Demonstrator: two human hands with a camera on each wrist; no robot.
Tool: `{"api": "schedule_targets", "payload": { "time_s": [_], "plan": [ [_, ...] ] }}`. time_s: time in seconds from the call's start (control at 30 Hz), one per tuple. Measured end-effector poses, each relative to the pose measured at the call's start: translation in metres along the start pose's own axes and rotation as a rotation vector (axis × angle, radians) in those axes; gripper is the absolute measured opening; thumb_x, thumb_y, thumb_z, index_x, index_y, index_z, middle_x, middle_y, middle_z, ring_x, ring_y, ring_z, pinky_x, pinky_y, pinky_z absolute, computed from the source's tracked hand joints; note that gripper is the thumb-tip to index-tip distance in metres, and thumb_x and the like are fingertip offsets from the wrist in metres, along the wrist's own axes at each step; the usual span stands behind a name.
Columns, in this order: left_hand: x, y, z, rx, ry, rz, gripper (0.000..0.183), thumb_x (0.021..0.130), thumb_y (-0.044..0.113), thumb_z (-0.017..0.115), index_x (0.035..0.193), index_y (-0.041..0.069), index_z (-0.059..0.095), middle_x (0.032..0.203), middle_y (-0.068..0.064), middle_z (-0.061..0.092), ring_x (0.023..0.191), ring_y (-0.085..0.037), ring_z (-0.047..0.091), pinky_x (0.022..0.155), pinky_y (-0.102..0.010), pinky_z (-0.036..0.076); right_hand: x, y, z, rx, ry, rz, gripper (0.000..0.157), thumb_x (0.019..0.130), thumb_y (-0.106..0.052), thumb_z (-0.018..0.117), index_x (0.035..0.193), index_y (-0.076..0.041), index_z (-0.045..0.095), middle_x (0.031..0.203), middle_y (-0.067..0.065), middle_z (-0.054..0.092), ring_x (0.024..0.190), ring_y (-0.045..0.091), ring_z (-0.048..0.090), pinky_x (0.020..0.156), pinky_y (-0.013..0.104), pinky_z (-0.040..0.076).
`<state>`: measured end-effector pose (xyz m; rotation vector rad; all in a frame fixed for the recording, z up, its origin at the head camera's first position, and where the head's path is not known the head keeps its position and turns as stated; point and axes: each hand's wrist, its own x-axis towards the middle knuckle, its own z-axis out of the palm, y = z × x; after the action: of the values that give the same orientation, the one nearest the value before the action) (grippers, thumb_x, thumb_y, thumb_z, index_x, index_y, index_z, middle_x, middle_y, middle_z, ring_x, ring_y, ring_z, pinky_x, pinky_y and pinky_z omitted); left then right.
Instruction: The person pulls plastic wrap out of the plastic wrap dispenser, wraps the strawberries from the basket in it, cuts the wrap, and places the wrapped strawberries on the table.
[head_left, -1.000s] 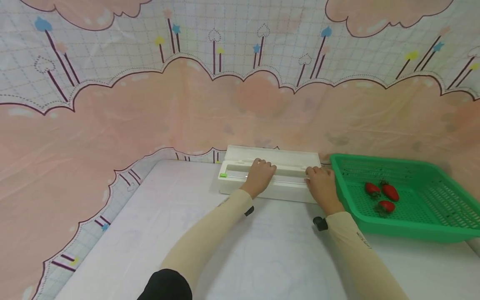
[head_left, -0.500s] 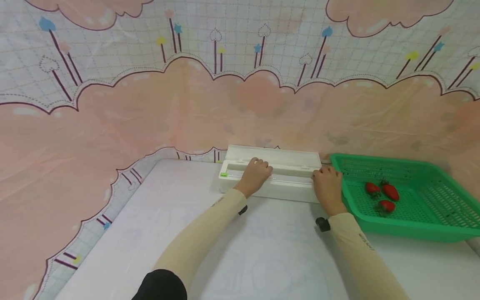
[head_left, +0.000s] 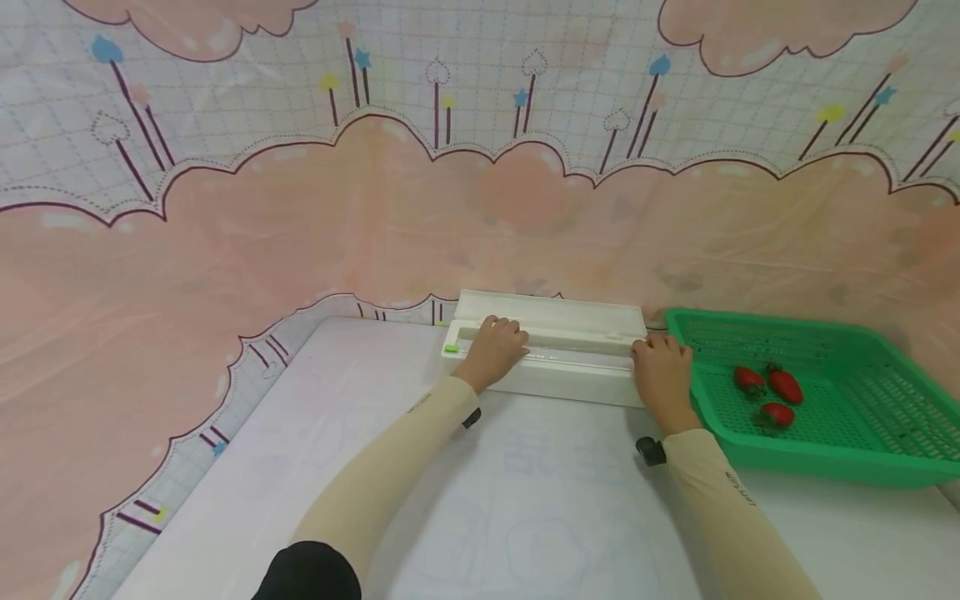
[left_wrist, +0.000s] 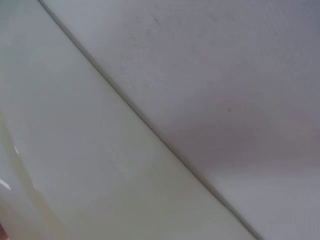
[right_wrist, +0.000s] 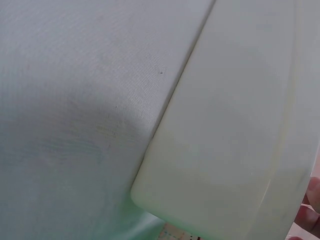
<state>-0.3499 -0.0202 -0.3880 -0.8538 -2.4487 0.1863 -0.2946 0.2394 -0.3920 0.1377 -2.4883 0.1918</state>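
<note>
A long white cling film dispenser [head_left: 562,382] lies on the table near the back wall, its lid [head_left: 555,308] raised at the rear. A glossy clear strip, apparently cling film [head_left: 577,357], shows along its opening between the hands. My left hand [head_left: 491,352] is over the left part of the opening, fingers bent down into it; its fingertips are hidden. At the right end, my right hand [head_left: 663,375] touches the dispenser with bent fingers. The right wrist view catches fingertips [right_wrist: 314,192] by the dispenser's edge; whether they pinch film cannot be seen.
A green plastic basket [head_left: 832,462] stands just right of the dispenser, close to my right hand. Several strawberries [head_left: 784,387] lie in it. A small green slider [head_left: 452,348] sits at the dispenser's left end. The white table [head_left: 525,508] extends in front.
My hands have moved apart along the dispenser: the left slid clearly leftward, the right a little toward the right end. The dispenser and basket stay in place while the view shifts slightly.
</note>
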Motion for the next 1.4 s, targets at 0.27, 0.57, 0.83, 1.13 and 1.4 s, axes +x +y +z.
{"api": "schedule_targets", "payload": {
  "time_s": [0.27,0.57,0.83,1.13,1.4],
  "plan": [
    [0.0,-0.002,0.0,-0.03,-0.011,-0.033,0.024,0.088,0.035,0.063,0.098,0.015,0.069,0.099,0.0,0.069,0.093,-0.016,0.064,0.092,-0.034,0.047,0.0,0.0,0.001,-0.002,0.015,0.0,0.012,0.088,-0.008,0.061,0.089,0.002,0.067,0.092,0.022,0.064,0.094,0.042,0.054,0.084,0.06,0.04],
    [0.017,0.013,0.001,-0.073,-0.037,-0.015,0.029,0.087,0.038,0.064,0.103,0.014,0.067,0.1,-0.001,0.067,0.094,-0.017,0.063,0.094,-0.036,0.045,0.001,0.0,0.003,-0.001,0.028,-0.007,0.012,0.088,-0.007,0.061,0.089,0.003,0.067,0.092,0.023,0.064,0.094,0.042,0.055,0.082,0.06,0.041],
    [0.019,0.003,0.006,-0.023,-0.063,0.014,0.015,0.09,0.023,0.062,0.098,0.013,0.07,0.098,-0.001,0.069,0.093,-0.017,0.065,0.093,-0.035,0.047,0.002,0.002,0.006,-0.002,0.035,-0.014,0.012,0.088,-0.007,0.061,0.088,0.003,0.067,0.092,0.023,0.064,0.094,0.042,0.055,0.082,0.06,0.041],
    [0.001,-0.021,-0.002,-0.013,-0.108,-0.007,0.014,0.088,0.022,0.064,0.097,0.012,0.07,0.098,-0.003,0.069,0.094,-0.018,0.064,0.094,-0.036,0.046,0.0,0.004,0.004,-0.004,0.053,-0.025,0.011,0.087,-0.006,0.062,0.087,0.004,0.067,0.092,0.024,0.064,0.092,0.043,0.055,0.082,0.061,0.041],
    [-0.015,-0.042,0.0,-0.001,-0.089,-0.016,0.02,0.087,0.029,0.064,0.096,0.012,0.07,0.097,-0.003,0.068,0.094,-0.019,0.064,0.093,-0.037,0.046,0.0,0.003,0.004,-0.006,0.071,-0.042,0.011,0.087,-0.006,0.062,0.086,0.004,0.067,0.089,0.023,0.064,0.091,0.043,0.056,0.081,0.061,0.042]
  ]
}}
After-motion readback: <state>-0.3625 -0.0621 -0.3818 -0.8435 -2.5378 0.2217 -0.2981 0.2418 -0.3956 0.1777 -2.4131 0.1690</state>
